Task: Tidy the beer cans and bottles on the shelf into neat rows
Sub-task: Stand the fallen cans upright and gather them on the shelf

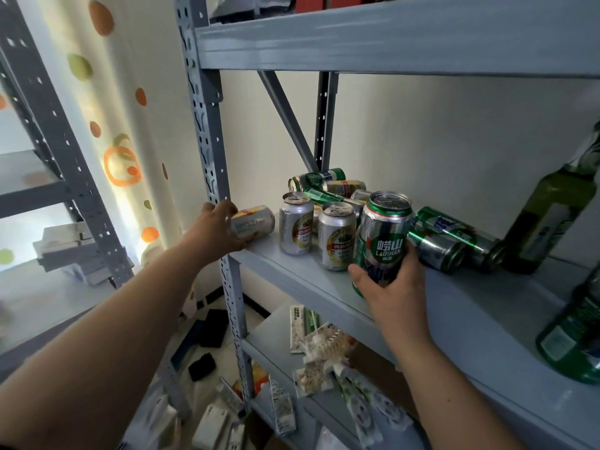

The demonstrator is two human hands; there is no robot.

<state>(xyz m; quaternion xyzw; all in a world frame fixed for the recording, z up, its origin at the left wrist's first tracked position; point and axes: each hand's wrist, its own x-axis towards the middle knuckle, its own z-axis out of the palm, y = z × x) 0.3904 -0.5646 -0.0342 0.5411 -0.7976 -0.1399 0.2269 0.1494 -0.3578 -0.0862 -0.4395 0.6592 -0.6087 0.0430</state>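
Note:
My right hand (pixel 394 287) grips a tall green beer can (pixel 383 235), upright at the front of the grey shelf (pixel 487 319). My left hand (pixel 216 230) wraps around a silver-and-yellow can (pixel 255 220) lying on its side at the shelf's left end. Two silver cans (pixel 296 227) (pixel 336 240) stand upright between my hands. Behind them several cans (pixel 319 180) lie in a heap. Two green cans (pixel 449 238) lie on their sides to the right. A green bottle (pixel 552 216) stands at the right, another bottle (pixel 574 332) near the front right edge.
A perforated steel upright (pixel 207 131) rises right beside my left hand. The shelf above (pixel 389 37) overhangs the cans. The lower shelf (pixel 279 326) holds snack packets (pixel 319 352). Boxes and black items lie on the floor. A second rack (pixel 39 190) stands at the left.

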